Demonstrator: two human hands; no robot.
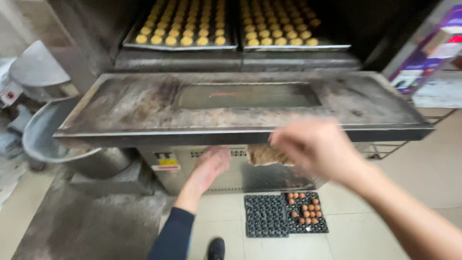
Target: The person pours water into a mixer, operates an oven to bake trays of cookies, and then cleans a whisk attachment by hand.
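Note:
An oven stands open, and its dark, stained door (144,103) lies flat like a shelf in front of me. Inside, two metal trays (183,47) (296,47) carry rows of several small yellow dough balls (202,41). My right hand (315,149) is blurred at the door's front edge. Its fingers are closed on a brown cloth pad (262,156) that hangs just below the edge. My left hand (211,163), in a dark sleeve, reaches under the door toward the pad with its fingers apart and nothing in them.
On the tiled floor below lie two black egg trays (264,216); the right one holds several brown eggs (305,212). A large metal mixing bowl (43,139) and a mixer (36,72) stand at the left. A shelf with purple boxes (428,58) is at the right. My shoe (216,249) shows at the bottom.

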